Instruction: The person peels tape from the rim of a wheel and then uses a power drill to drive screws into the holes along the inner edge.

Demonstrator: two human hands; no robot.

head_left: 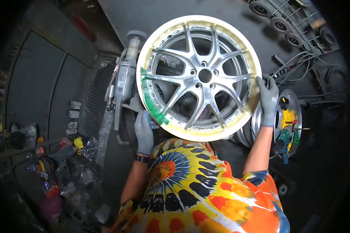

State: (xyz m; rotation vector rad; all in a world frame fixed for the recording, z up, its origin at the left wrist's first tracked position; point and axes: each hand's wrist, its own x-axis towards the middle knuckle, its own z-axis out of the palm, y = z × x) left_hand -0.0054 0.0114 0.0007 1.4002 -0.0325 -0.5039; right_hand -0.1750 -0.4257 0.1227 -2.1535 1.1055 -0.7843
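Wheel [196, 79] of silver alloy, its outer rim wrapped in pale tape, is held face-up in front of the person's chest, between the two gloved hands. The left hand [144, 130] grips the lower left edge, closed on the rim just beside a strip of green tape [151, 103]. The right hand [268, 100] clasps the right edge, its fingers [265, 84] curled over the rim.

Below lies a dark, grimy workshop floor [46, 97]. A grey power tool [124, 77] with a round pad at its top end stands just left of the wheel, close to the left hand. To the right, partly behind the right forearm, lies a second wheel [293, 103] with small hand tools resting on it. Cables [295, 66] trail above it, and round discs [280, 24] sit in a wire rack at the upper right. Cans, bags and clutter [58, 163] crowd the lower left.
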